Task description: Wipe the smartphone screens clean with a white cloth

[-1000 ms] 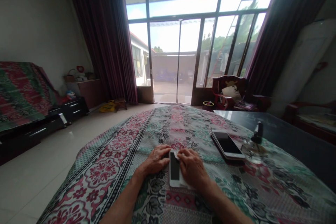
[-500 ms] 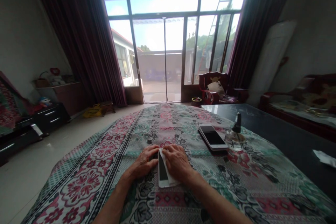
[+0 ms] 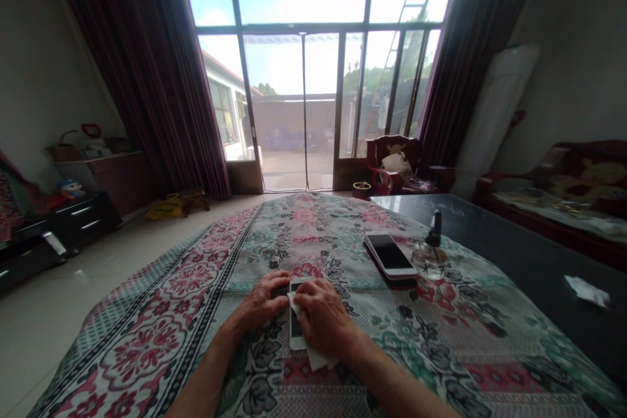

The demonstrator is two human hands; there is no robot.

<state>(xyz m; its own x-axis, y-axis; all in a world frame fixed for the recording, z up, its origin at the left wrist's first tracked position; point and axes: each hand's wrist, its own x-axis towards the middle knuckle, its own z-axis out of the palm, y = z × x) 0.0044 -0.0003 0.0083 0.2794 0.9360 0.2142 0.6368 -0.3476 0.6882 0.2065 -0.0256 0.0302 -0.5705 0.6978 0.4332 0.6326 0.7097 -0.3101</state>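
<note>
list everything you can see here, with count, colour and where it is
cloth: 1, multicoloured, across the foreground
near phone: 1, white with dark screen, on the cloth
wipe: 1, white, partly over the near phone
far phone: 1, white with dark screen, farther right
bottle: 1, clear with black top, right of the far phone
table: 1, black, right
scrap: 1, white, on the table
curtains: 2, dark purple, flanking the window
chair: 1, dark red, right of the glass door
sofa: 1, dark red, far right
bag: 1, yellow, floor at left
left hand: 1, bare, at the near phone's left edge
right hand: 1, bare, on the wipe
</note>
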